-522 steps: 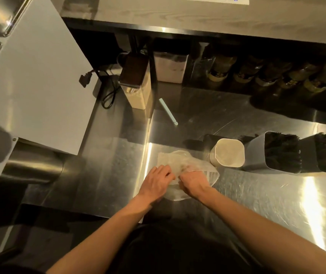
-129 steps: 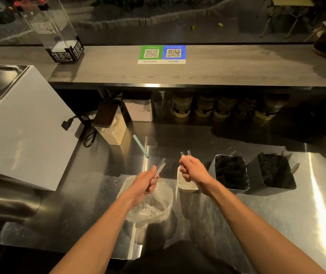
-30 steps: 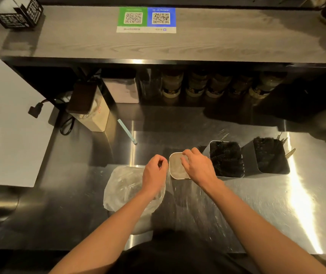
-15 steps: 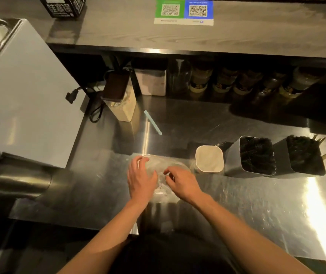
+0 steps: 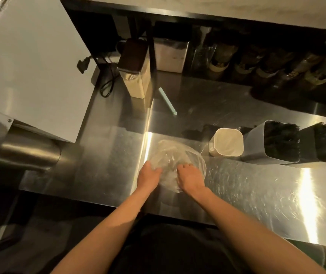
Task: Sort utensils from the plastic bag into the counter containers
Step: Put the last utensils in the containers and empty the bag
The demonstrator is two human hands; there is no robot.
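Now both of my hands are on the bag (image 5: 175,155). It is clear and crinkly, and it lies on the counter (image 5: 257,186), close to the near edge, about in the middle. My left hand (image 5: 149,177) grips the left side of the bag with bent fingers. My right hand (image 5: 190,177) is on the right side, and its fingers curl down and grab the plastic too. What is inside the bag is too blurry for me to tell.

Near the bag, to its right and a bit farther back, stands a white cup (image 5: 227,142). Next to the cup stands a first grey bin (image 5: 255,147), and a second grey bin (image 5: 306,147) stands by the right edge. Both are full of black utensils (image 5: 282,141).

Farther back lies a green stick (image 5: 167,101), well apart from the bag. Near the back left corner stands a tall box (image 5: 137,84) with a dark lid, and a black cord (image 5: 106,84) lies beside it. Jars (image 5: 221,62) line the back edge in the dark.
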